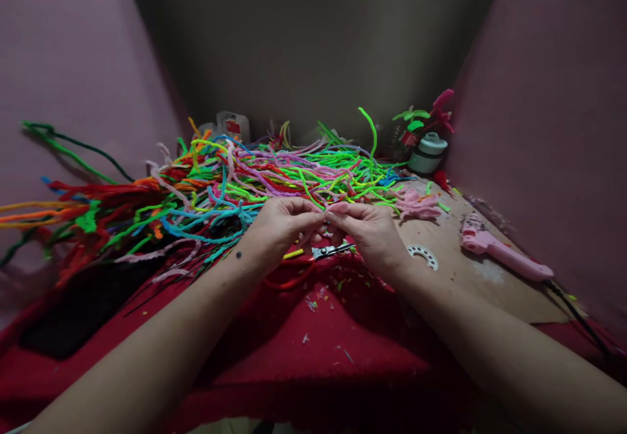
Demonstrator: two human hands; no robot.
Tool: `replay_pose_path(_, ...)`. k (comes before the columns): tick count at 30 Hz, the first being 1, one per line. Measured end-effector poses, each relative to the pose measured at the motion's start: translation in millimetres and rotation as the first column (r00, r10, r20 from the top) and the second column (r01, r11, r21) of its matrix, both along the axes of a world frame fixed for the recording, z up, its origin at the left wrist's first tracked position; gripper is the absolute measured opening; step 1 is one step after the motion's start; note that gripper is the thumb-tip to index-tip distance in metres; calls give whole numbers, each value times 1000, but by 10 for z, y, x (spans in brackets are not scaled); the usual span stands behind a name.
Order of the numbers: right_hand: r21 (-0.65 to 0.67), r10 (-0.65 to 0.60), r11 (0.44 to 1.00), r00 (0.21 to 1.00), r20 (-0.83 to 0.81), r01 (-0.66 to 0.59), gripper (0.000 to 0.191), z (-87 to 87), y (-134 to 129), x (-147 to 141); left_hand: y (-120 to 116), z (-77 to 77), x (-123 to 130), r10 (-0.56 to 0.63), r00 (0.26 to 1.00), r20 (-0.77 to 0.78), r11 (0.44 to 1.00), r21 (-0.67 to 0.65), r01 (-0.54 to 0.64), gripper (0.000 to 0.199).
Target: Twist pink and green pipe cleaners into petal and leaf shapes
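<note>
We pinch a light pink fuzzy stem [313, 224] between the fingertips of the left hand [275, 226] and the right hand [381, 233], which meet above the red surface [313, 349]; this two-sided grip likely steadies the piece for shaping. The scissors [328, 251] lie just below our fingers, probably for ready access. The colored stems [294, 172] form a heap beyond the hands. The pink glue gun [507, 255] rests on the cardboard [448, 290] at right, presumably to protect the cloth.
</note>
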State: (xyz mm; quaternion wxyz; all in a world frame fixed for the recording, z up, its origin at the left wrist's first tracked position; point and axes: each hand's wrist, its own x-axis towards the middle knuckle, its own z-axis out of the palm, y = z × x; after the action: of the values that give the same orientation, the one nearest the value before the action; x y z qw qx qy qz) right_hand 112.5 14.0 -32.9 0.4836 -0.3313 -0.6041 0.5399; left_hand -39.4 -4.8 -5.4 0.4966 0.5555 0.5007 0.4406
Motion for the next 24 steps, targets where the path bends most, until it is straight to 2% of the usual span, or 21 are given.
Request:
replay_pose_path(6,-79,38,996,996,-75,-44,19,-16,4,-25,-17,24,22,-15,1000,-14,1000,11,15,15)
replay_pose_path(9,-100,31,994,998,-61,-37,13,-30,16,-37,-18,8,43,2,994,-111,996,84,7,10)
replay_pose_path(11,-117,30,992,998,-57,-37,11,-35,26,-39,-18,-26,45,45,976,-211,983,184,-5,8)
replay_pose_path(13,-149,41,987,997,-72,-52,11,-37,38,-36,-15,-74,21,104,921,-375,934,355,39,9)
replay_pose_path(15,-187,56,980,993,-101,-74,11,-38,53,-32,-10,-114,-20,147,815,-561,836,511,200,12)
replay_pose_path(17,-210,71,973,988,-138,-100,12,-41,71,-26,-6,-122,-54,154,711,-686,746,552,372,16)
replay_pose_path(18,-209,76,972,986,-151,-107,11,-43,78,-23,-5,-111,-61,147,701,-698,732,553,398,16)
replay_pose_path(19,-195,78,975,985,-152,-107,10,-45,82,-19,-4,-92,-61,136,728,-672,749,550,368,16)
replay_pose_path(21,-123,61,990,992,-108,-74,10,-46,80,-12,2,-44,-49,60,856,-514,868,451,210,16)
replay_pose_path(22,-64,36,997,997,-64,-40,11,-46,73,-9,8,-23,-42,-7,923,-385,933,330,144,18)
replay_pose_path(23,4,2,1000,1000,-13,-2,13,-44,63,-6,16,-8,-39,-89,968,-235,975,177,132,21)
replay_pose_path(24,80,-38,996,998,41,35,15,-42,50,-5,25,0,-40,-159,983,-92,986,37,163,22)
